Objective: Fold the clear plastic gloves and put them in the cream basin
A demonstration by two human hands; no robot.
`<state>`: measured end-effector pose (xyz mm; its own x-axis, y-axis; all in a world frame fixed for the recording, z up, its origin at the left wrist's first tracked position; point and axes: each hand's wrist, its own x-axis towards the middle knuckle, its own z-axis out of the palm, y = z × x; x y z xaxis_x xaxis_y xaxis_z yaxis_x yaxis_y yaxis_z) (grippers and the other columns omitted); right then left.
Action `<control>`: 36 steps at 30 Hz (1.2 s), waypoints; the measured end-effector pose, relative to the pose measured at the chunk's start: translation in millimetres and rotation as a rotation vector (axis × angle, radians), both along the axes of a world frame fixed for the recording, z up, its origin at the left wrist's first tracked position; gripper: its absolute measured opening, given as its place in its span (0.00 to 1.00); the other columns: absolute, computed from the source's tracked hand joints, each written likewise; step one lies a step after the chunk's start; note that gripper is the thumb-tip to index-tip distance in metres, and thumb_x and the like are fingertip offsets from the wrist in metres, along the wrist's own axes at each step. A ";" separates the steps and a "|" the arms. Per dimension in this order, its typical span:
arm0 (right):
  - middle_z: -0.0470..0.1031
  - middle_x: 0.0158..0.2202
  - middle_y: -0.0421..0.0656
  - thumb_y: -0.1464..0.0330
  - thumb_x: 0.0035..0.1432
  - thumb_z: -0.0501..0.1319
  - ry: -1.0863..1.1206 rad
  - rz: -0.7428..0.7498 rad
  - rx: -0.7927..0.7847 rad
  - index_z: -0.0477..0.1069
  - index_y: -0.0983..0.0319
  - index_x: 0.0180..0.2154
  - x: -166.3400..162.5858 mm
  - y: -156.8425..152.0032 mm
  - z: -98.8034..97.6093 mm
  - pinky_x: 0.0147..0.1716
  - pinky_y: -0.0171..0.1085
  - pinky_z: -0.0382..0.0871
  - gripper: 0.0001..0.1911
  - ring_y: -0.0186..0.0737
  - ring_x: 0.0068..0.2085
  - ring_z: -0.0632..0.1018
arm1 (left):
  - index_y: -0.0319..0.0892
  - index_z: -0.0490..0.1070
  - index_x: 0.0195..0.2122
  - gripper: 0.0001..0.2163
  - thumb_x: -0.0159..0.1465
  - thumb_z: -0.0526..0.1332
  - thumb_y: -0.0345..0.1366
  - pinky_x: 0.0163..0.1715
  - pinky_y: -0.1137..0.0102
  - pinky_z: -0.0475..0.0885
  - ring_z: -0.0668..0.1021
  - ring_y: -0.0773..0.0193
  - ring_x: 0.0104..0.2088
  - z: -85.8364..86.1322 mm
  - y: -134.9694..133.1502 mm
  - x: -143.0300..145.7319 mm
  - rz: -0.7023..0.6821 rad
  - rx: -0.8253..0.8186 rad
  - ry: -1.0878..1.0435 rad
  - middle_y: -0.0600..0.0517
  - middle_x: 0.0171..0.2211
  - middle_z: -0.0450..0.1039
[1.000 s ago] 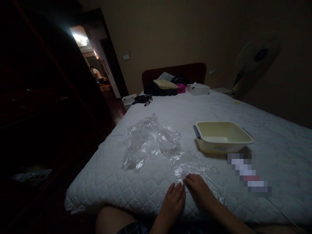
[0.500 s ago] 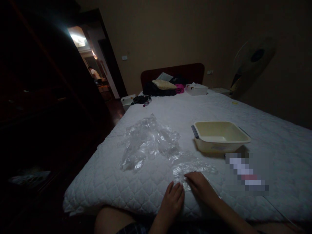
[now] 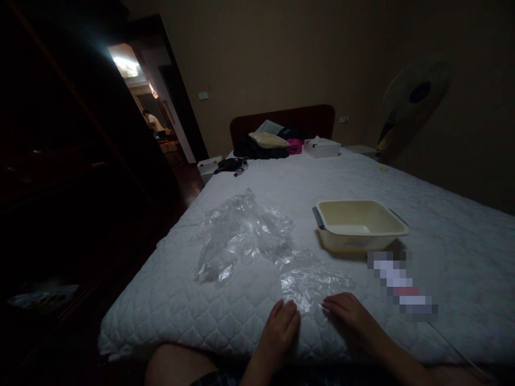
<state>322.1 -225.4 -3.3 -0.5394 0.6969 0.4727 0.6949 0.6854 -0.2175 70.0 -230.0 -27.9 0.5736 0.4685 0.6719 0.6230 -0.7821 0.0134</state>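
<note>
Both L hand & R hand sit at clear plastic film's near edge, grip: can't tell; prob. smoothing step, next move calls for light, even tension.

Dim beige wall, dark-red headboard, brightly lit doorway.

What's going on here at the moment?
Two bare hands are at the near end of some crumpled clear plastic spread on a white quilted bed cover. The left hand lies flat at its near edge; the right hand has its fingertips by the film, though whether they pinch it isn't clear. A cream basin sits beyond the right hand, with a blurred-out item just in front of it.
</note>
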 end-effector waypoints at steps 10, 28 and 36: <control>0.76 0.41 0.48 0.78 0.60 0.46 -0.106 0.021 0.213 0.68 0.61 0.46 -7.8 -5.6 -3.9 0.43 0.45 0.65 0.18 0.40 0.42 0.75 | 0.36 0.68 0.43 0.12 0.61 0.49 0.24 0.50 0.55 0.65 0.71 0.57 0.49 -1.5 2.5 5.1 0.037 0.036 0.000 0.44 0.42 0.73; 0.77 0.42 0.43 0.79 0.58 0.47 -0.101 0.017 0.200 0.67 0.59 0.48 -5.2 -8.3 -18.6 0.46 0.45 0.64 0.20 0.39 0.43 0.75 | 0.36 0.66 0.46 0.13 0.63 0.48 0.26 0.52 0.59 0.64 0.68 0.59 0.53 -18.4 1.6 16.7 0.016 0.026 0.142 0.43 0.47 0.71; 0.75 0.42 0.46 0.77 0.51 0.52 -0.054 -0.032 0.055 0.67 0.61 0.46 -11.0 -13.4 -9.8 0.49 0.47 0.63 0.20 0.42 0.43 0.75 | 0.37 0.66 0.46 0.12 0.66 0.46 0.28 0.53 0.60 0.64 0.68 0.60 0.53 -25.8 2.6 18.0 0.024 0.041 0.137 0.45 0.47 0.71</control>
